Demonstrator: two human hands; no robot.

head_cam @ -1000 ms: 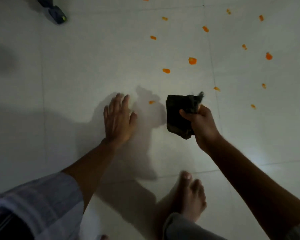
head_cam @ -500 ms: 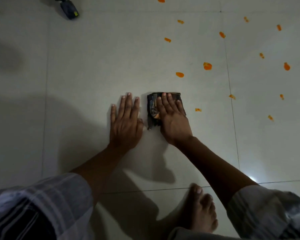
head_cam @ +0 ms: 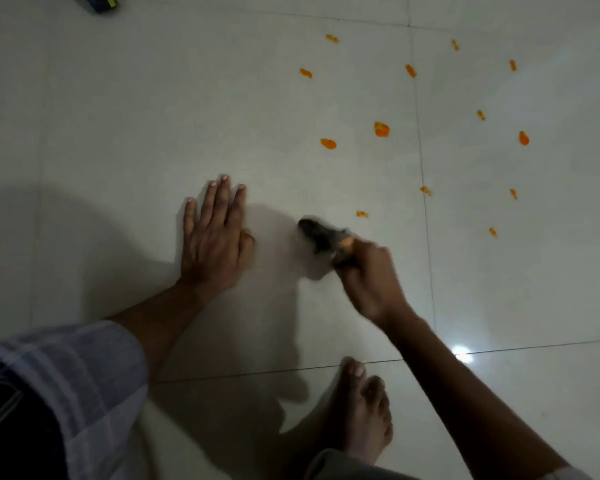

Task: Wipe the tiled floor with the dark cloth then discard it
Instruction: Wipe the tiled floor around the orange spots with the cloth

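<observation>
My right hand grips the dark cloth, bunched up, blurred by motion, with an orange smear near my fingers. The cloth hangs just over the pale tiled floor; whether it touches the tile I cannot tell. My left hand lies flat on the floor to the left of the cloth, fingers spread, holding nothing. Several orange spots dot the tiles ahead and to the right, the nearest one just beyond the cloth, bigger ones farther off.
My bare foot stands on the tile below my right arm. A dark object lies at the top left edge. Grout lines cross the floor, and a bright light reflection shows at the right.
Half a second ago my right hand pressed the folded cloth flat on the floor beside my left hand. Now it has gathered the cloth into its grip and shifted right. The left hand stayed put.
</observation>
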